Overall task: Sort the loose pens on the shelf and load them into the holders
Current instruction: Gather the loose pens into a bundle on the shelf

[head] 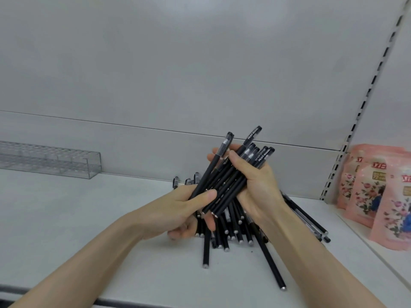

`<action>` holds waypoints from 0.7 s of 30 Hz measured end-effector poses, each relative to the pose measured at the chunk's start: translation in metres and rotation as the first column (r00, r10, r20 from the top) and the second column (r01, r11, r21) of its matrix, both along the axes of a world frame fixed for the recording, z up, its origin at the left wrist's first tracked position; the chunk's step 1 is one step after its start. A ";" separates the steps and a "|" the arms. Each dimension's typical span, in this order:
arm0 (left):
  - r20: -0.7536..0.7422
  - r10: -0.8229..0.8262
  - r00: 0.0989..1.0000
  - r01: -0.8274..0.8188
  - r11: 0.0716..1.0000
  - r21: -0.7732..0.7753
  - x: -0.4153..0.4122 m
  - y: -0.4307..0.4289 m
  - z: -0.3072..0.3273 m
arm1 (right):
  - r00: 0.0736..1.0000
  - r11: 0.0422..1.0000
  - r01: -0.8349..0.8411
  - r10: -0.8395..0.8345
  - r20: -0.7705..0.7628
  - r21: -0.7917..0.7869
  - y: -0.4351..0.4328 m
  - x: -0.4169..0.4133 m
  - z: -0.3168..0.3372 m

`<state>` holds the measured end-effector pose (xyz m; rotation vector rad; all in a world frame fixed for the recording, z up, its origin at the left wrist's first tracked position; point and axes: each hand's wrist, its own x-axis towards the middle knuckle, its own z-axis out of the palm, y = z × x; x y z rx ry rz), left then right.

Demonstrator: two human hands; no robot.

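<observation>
Black pens (224, 185) are held bundled in left hand (186, 207) and right hand (260, 187). Caps (253, 152) are probably best evened up before the far-left holder (51, 158) gets loaded.

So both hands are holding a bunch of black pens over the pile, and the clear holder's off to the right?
No: the head view shows the clear holder off to the left. The left hand and right hand do hold black pens over the pile.
</observation>
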<state>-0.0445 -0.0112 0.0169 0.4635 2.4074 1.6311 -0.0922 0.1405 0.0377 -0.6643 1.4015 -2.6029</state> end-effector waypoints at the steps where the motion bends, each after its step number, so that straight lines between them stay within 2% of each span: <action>1: -0.010 -0.003 1.000 0.003 1.000 -0.017 0.000 0.001 0.000 | 1.000 1.000 -0.022 0.022 -0.008 0.008 -0.001 0.001 -0.001; 8: -0.016 -0.012 1.000 0.011 0.997 -0.072 0.002 0.004 0.002 | 0.989 0.986 -0.140 0.143 -0.028 0.088 -0.011 0.007 -0.006; 10: -0.036 -0.015 0.999 0.011 0.996 -0.088 0.000 0.004 0.003 | 0.991 0.988 -0.124 0.128 -0.033 0.094 -0.013 0.006 -0.006; 13: -0.086 -0.001 0.996 -0.001 1.000 -0.017 -0.004 -0.004 0.003 | 0.993 0.996 -0.079 0.083 -0.080 0.052 -0.013 0.003 -0.003; 15: -0.132 0.019 0.991 -0.027 0.998 -0.053 -0.006 -0.013 0.003 | 0.995 0.998 -0.032 0.037 -0.092 0.052 -0.011 0.000 -0.004; 18: -0.246 0.155 0.957 -0.190 0.974 -0.126 -0.002 -0.032 0.003 | 0.993 0.996 -0.002 0.012 -0.119 0.088 -0.016 0.004 -0.005; 21: -0.354 0.378 0.855 -0.439 0.892 -0.108 0.008 -0.054 -0.007 | 0.987 0.985 0.002 0.026 -0.160 0.175 -0.026 0.010 -0.006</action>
